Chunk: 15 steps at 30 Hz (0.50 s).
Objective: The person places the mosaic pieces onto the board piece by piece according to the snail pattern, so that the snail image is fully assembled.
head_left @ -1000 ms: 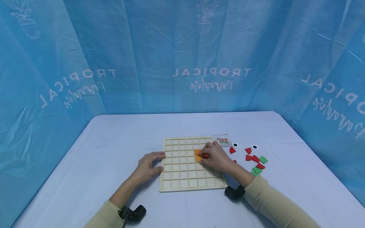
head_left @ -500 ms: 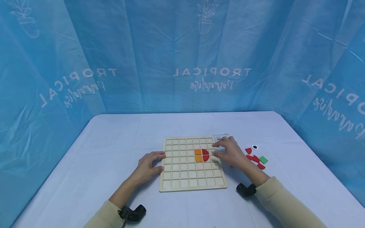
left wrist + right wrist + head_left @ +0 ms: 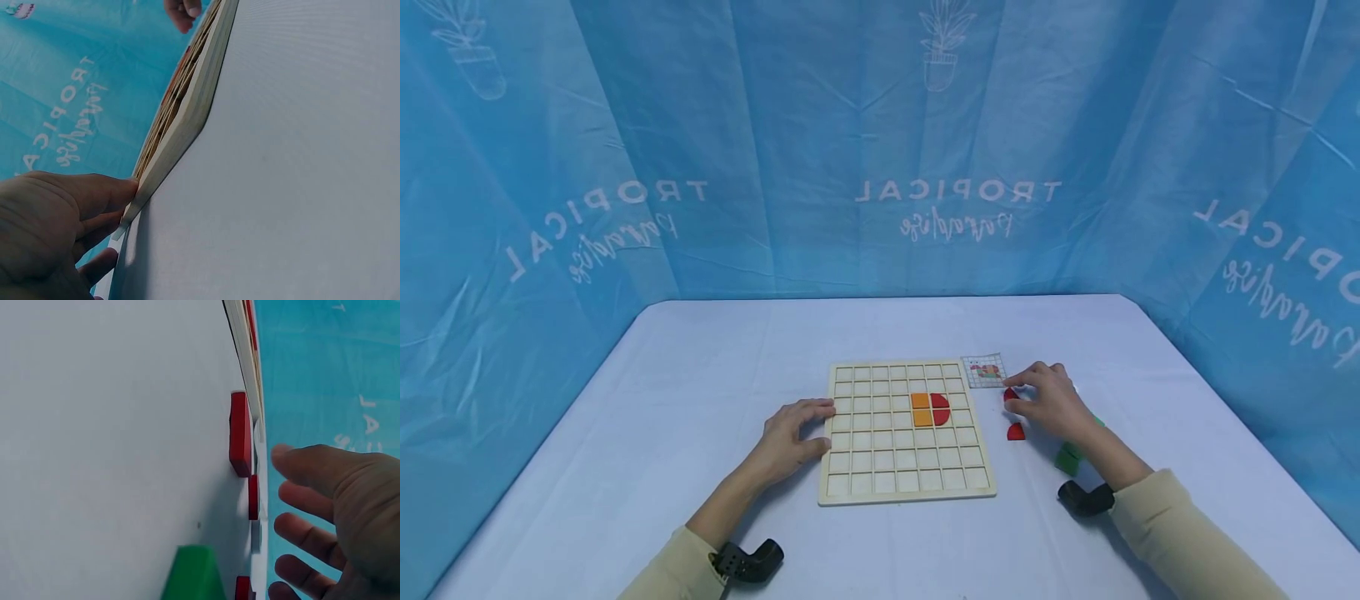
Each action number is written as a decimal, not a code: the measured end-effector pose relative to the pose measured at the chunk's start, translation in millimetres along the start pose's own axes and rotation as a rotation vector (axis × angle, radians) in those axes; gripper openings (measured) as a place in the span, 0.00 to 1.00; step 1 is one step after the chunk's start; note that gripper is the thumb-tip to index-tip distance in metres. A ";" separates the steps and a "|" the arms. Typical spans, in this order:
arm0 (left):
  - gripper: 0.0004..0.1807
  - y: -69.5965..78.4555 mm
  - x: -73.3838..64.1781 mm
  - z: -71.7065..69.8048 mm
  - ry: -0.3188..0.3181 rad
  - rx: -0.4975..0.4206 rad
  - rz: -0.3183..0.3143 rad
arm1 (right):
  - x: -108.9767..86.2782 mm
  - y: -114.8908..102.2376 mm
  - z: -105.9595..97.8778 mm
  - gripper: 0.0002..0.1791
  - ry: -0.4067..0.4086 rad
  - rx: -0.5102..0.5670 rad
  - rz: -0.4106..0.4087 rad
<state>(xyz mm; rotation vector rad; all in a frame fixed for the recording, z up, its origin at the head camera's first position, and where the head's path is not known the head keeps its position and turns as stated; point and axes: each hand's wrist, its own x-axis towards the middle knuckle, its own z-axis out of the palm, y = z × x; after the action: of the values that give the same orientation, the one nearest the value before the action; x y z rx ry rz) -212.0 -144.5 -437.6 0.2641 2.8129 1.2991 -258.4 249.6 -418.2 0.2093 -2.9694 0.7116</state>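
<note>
A pale wooden grid board [image 3: 883,461] lies on the table. Two orange squares [image 3: 921,417] and two red rounded pieces [image 3: 940,416] sit side by side in its cells. My left hand [image 3: 790,437] rests against the board's left edge with thumb and fingertips; the left wrist view shows fingers [image 3: 112,190] touching the rim. Right of the board, my right hand [image 3: 1048,407] hovers with fingers apart, its fingertips close over a red rounded piece [image 3: 1010,394]. Nothing shows between the fingers in the right wrist view. Another red piece [image 3: 1016,432] lies nearer me.
A small printed picture card [image 3: 984,372] lies at the board's upper right corner. Green pieces [image 3: 1067,461] lie partly under my right forearm, which hides other loose pieces. A blue printed curtain [image 3: 820,233] stands behind the white table [image 3: 737,350].
My right hand has left the red pieces in the board and moved right to the loose pieces, uncovering the card. The left hand has stayed at the board's edge.
</note>
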 end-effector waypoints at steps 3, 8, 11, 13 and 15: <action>0.24 -0.4 -0.1 -0.2 0.002 0.004 0.005 | 2.0 4.1 0.0 0.22 -0.006 -0.008 -0.013; 0.24 -1.3 0.3 -0.2 0.003 0.011 0.015 | 5.0 9.0 0.9 0.22 -0.016 -0.025 -0.003; 0.24 -1.1 0.2 -0.2 0.003 0.012 0.017 | 5.3 10.3 1.2 0.21 -0.019 -0.029 0.006; 0.24 -0.8 0.2 -0.2 0.002 0.012 0.017 | 4.8 11.5 1.4 0.21 -0.019 -0.032 0.007; 0.24 -0.2 0.1 -0.4 0.001 0.010 0.014 | 3.7 12.7 1.4 0.20 -0.016 -0.033 0.007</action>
<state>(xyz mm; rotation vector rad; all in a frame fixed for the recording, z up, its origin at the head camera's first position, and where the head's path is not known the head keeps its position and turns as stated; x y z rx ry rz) -212.2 -144.9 -437.6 0.2848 2.8243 1.2883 -264.0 259.7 -424.7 0.2034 -2.9965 0.6644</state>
